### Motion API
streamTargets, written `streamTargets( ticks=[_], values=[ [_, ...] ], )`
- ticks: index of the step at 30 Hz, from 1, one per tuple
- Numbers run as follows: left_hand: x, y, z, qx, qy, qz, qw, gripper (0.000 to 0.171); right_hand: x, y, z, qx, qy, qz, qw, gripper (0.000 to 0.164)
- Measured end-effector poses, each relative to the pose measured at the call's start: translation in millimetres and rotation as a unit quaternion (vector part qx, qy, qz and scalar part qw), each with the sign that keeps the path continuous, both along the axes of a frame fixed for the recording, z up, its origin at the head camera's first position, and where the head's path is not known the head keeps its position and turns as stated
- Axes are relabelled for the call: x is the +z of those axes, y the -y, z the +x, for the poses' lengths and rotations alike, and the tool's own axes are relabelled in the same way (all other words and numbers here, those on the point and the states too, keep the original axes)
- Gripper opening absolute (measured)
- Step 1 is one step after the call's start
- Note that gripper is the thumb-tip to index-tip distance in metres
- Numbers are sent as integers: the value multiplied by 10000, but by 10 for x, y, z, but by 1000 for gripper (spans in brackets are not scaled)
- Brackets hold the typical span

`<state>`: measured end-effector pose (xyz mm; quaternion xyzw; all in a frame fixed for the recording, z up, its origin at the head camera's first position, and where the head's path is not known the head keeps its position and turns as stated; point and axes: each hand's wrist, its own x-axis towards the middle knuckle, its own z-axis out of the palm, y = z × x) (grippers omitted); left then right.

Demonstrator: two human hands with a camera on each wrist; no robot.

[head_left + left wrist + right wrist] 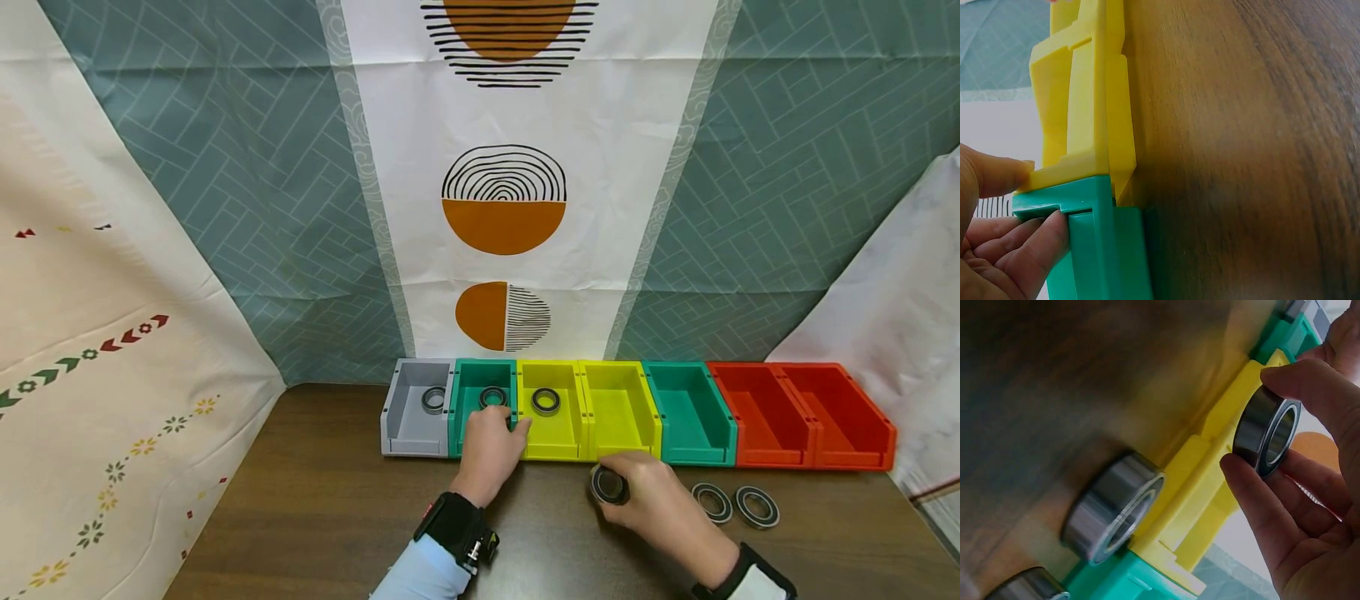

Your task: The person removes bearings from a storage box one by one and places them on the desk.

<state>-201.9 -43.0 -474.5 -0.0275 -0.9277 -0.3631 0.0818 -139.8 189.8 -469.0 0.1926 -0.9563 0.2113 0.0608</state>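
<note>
My right hand (652,492) pinches a ball bearing (1267,430) between thumb and fingertips, just in front of the second yellow bin (621,412). My left hand (491,446) straddles the side walls where the green bin (1088,200) meets the first yellow bin (1079,169), with thumb on the yellow side and fingers inside the green one. One bearing (492,397) sits in that green bin, partly behind the left hand. Another bearing (545,402) lies in the first yellow bin, and a third bearing (433,400) in the grey bin (408,442).
Two more bearings, one nearer (712,502) and one farther right (757,507), lie flat on the wooden table (300,500). To the right in the row stand a second green bin (697,425) and two red bins (843,417). A patterned cloth (300,250) hangs behind.
</note>
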Motion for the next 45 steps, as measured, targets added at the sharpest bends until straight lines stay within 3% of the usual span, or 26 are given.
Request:
streamTargets(
  ticks=[11, 29, 36, 45],
  values=[
    [-3, -6, -4, 31, -5, -24, 10000, 41, -84, -39, -22, -19, 702, 224, 9973, 53],
    [-4, -14, -13, 59, 28, -5, 10000, 40, -80, -43, -66, 0, 1367, 442, 9896, 51],
    [-9, -16, -11, 61, 113, -38, 9999, 41, 14, -44, -59, -3, 1108, 357, 9932, 44],
    [-5, -7, 0, 62, 134, -31, 9999, 42, 282, -111, -184, -349, -206, -36, 9992, 41]
  ],
)
